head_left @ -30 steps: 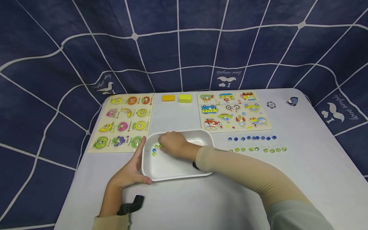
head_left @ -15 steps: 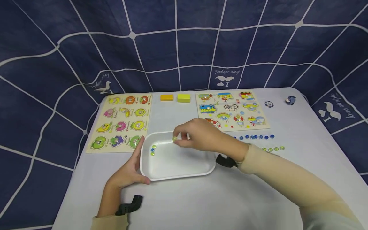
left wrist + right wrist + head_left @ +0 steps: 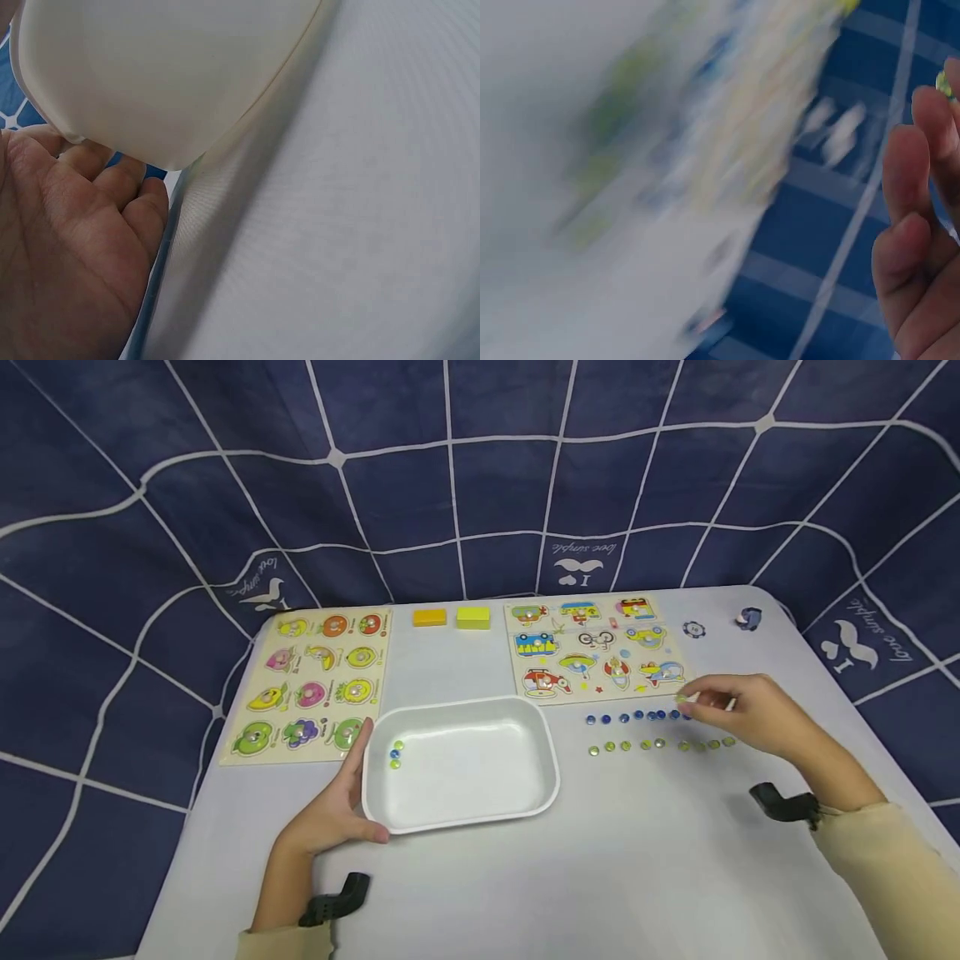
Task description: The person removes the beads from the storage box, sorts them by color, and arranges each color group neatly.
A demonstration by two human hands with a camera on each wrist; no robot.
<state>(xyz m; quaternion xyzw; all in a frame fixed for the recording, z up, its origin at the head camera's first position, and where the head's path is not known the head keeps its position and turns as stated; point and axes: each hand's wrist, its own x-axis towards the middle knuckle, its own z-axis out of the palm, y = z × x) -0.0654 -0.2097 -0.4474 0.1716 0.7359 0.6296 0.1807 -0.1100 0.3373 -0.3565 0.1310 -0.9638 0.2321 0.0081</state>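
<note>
A white rectangular tray stands on the table, its left end held by my left hand, thumb at the near corner and fingers along the side. In the left wrist view, curled fingers lie against its wall. Two yellow-green glass beads and a blue bead lie inside near its left end. My right hand, at the right, pinches a yellow-green glass bead between thumb and finger, just above the right end of a row of blue beads. Closer to me runs a row of yellow-green beads.
A fruit puzzle board lies at the left, a vehicle puzzle board behind the bead rows. Between them stand an orange block and a yellow block. A round chip and a small dark figure sit at the back right.
My right hand has lifted a yellow-green bead out of the tray and carried it right, over the blue row's end. My left hand has stayed on the tray.
</note>
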